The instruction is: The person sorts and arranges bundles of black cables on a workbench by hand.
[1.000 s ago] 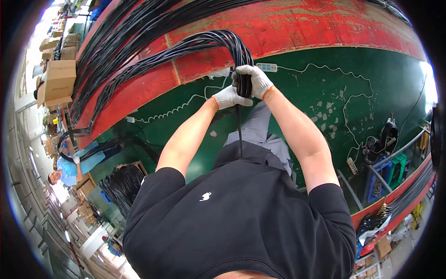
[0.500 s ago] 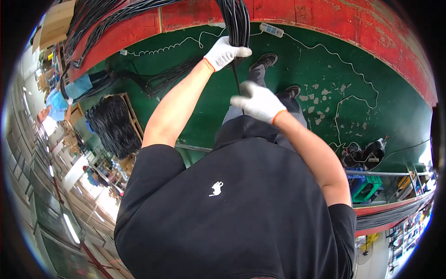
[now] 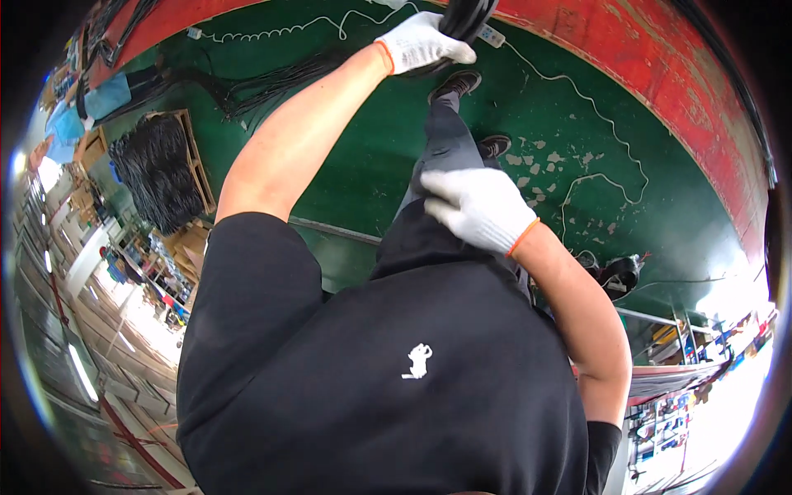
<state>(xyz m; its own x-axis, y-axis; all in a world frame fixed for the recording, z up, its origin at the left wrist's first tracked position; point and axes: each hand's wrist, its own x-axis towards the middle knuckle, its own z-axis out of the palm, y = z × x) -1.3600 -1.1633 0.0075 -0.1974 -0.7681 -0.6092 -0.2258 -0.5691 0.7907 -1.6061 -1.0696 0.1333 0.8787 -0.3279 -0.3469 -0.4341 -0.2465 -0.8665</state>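
At the top of the head view my left hand [image 3: 425, 45], in a white knit glove with an orange cuff, is closed around a thick bundle of black cables [image 3: 469, 18]. The bundle runs up out of the picture. Lower and to the right, my gloved right hand [image 3: 483, 206] hovers before my waist, over my dark trousers. Its thumb and fingers point left and are spread apart, slightly smeared at the tips. No cable shows between them.
A red bench [image 3: 660, 74] curves along the top right. White cord [image 3: 577, 80] runs from a power strip [image 3: 492, 35] over the green floor [image 3: 346, 181]. More black cables [image 3: 157, 169] are heaped at left, near a person in light blue [image 3: 66, 132].
My left hand and the cable bundle have shifted up and right in the picture. My right hand has moved down and right, and the strand beside it is no longer visible.
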